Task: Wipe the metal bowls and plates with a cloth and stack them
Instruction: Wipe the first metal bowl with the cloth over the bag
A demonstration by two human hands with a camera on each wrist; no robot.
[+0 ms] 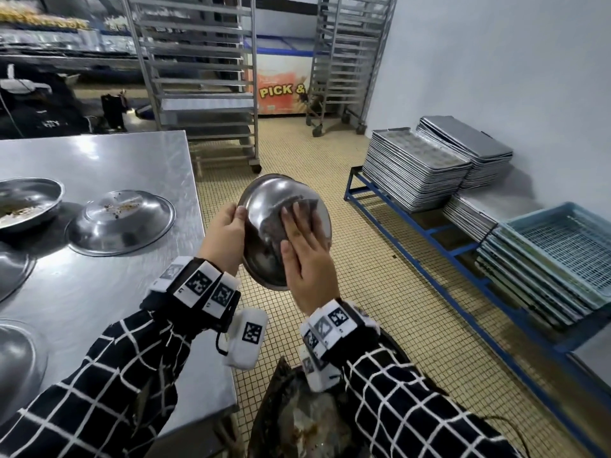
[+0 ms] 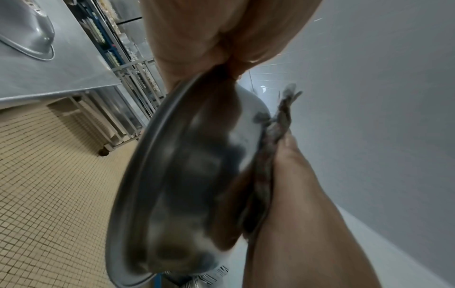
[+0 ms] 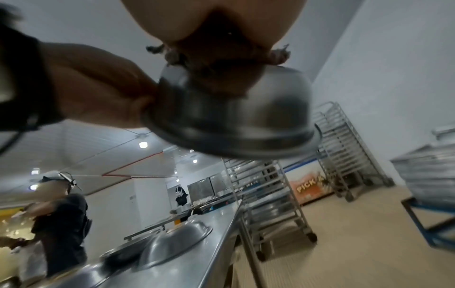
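I hold a metal bowl (image 1: pixel 264 206) tilted in the air, off the table's right edge, with its outer base towards me. My left hand (image 1: pixel 229 228) grips its left rim, thumb on the outside. My right hand (image 1: pixel 299 246) lies flat with straight fingers and presses a grey cloth (image 1: pixel 309 204) against the bowl's base. In the left wrist view the bowl (image 2: pixel 197 175) shows edge-on, with the cloth (image 2: pixel 278 124) squeezed between it and the right hand (image 2: pixel 295 194). In the right wrist view the cloth (image 3: pixel 174 56) sits on the dome of the bowl (image 3: pixel 234 117).
On the steel table (image 1: pixel 115 153) an upturned bowl (image 1: pixel 122 219) carries crumbs and another bowl (image 1: pixel 26 200) holds food scraps; more metal pieces lie at the left edge. A waste bin (image 1: pixel 307 421) stands below my arms. Stacked trays (image 1: pixel 416 170), blue crates (image 1: pixel 562 252) and wheeled racks (image 1: pixel 198 77) surround the tiled floor.
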